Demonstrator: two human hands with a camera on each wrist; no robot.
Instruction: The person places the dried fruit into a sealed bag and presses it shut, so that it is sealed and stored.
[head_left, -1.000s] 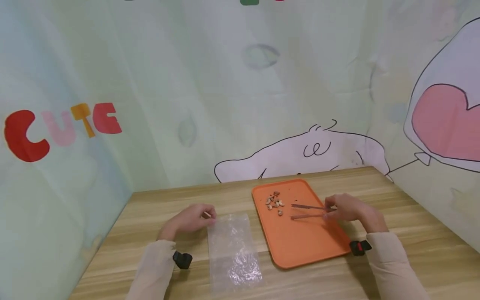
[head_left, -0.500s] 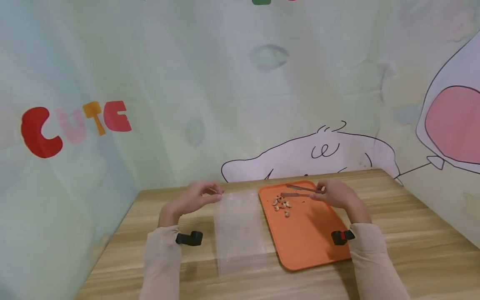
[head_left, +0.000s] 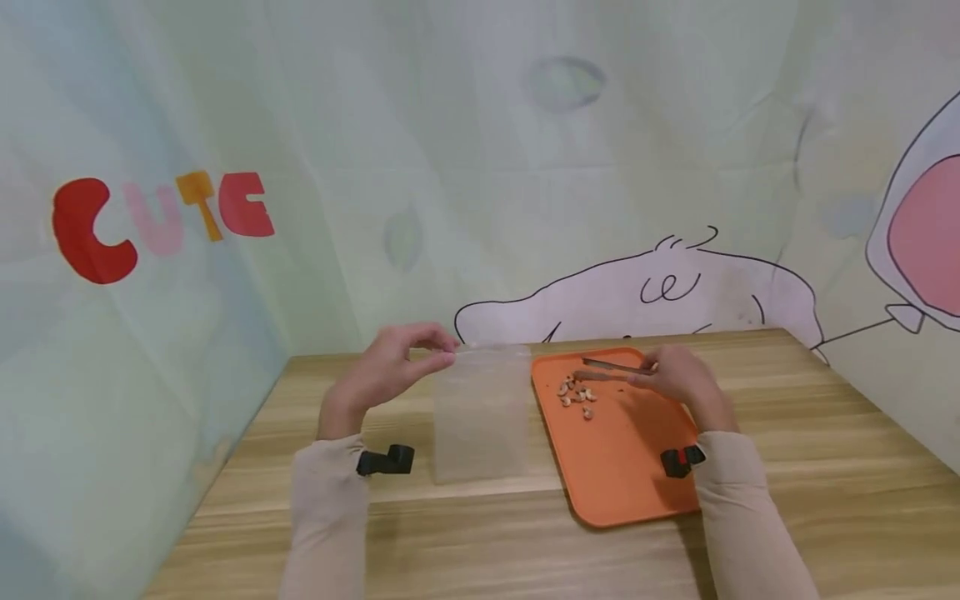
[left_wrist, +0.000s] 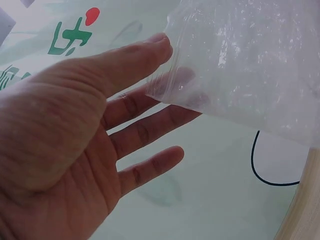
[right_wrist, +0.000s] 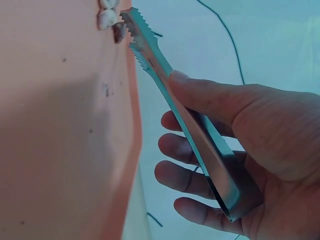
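My left hand [head_left: 386,367] pinches the upper left corner of a clear plastic bag [head_left: 480,425] between thumb and fingers, and the bag hangs down from there. In the left wrist view the bag's corner [left_wrist: 220,65] lies against the fingertips, with the little finger spread free. My right hand [head_left: 684,379] grips metal tongs [right_wrist: 215,175] with toothed tips, thumb on one arm and fingers on the other. Their tips are parted above the far end of an orange tray [head_left: 633,475], close to a small pile of nuts [head_left: 580,393]. Whether the tips touch a nut, I cannot tell.
The tray lies on a wood-grain table [head_left: 480,542], right of the bag. Dark crumbs dot the tray. A printed cloth backdrop [head_left: 360,150] rises behind the table's far edge and along its sides.
My left hand has risen and moved away from me, lifting the bag's top off the table. The right hand has carried the tongs away from me and left, to the nuts.
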